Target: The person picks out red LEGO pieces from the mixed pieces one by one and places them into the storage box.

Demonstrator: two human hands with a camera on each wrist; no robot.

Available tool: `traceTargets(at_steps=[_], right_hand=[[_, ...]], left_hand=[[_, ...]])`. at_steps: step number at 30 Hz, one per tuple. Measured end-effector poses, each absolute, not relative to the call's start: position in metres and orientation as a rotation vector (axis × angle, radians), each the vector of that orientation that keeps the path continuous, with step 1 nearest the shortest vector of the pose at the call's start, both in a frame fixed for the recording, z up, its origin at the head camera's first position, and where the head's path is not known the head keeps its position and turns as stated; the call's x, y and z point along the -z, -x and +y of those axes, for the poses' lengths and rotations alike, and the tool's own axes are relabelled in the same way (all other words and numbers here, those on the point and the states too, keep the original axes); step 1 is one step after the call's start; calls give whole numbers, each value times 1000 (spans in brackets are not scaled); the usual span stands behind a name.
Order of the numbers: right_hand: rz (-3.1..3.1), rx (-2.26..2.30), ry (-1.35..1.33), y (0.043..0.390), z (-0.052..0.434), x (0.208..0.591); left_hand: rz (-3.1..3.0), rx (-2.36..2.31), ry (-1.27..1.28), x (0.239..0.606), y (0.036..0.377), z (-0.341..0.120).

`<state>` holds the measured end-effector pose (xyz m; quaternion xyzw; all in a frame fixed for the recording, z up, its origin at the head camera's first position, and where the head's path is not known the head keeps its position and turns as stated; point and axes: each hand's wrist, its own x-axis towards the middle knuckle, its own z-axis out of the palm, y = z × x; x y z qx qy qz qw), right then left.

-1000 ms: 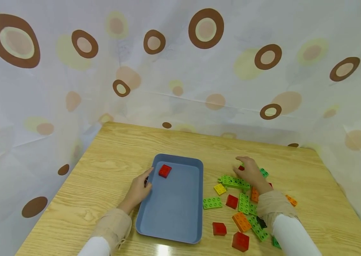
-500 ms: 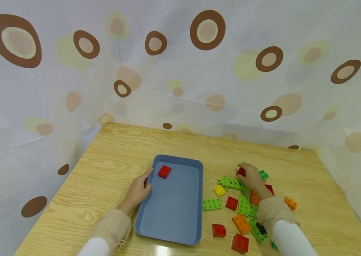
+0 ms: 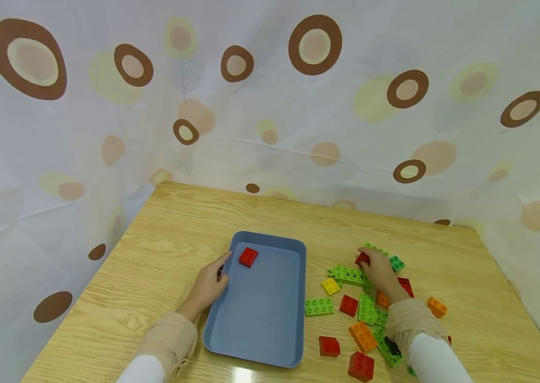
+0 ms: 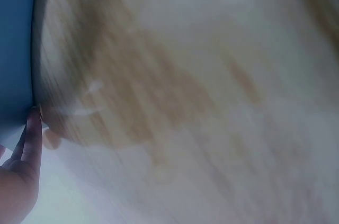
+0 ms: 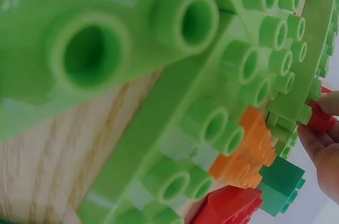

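Red brick | pinched by right hand | left hand relaxed, touching tray

Light wood-grain worktop, glare spot at near edge. White curtain with brown and yellow circles encloses three sides.

Wooden table, dotted curtain behind, perhaps a glare patch near the front edge.
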<state>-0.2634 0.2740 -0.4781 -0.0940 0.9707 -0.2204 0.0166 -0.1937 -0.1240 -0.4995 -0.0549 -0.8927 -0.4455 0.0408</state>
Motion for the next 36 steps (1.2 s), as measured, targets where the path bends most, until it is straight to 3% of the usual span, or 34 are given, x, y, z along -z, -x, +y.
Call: traceTargets(at_steps=[36], right_hand=[[3127,729,416,267,247,456]], left_hand=[[-2745,1368,158,498,193,-124]])
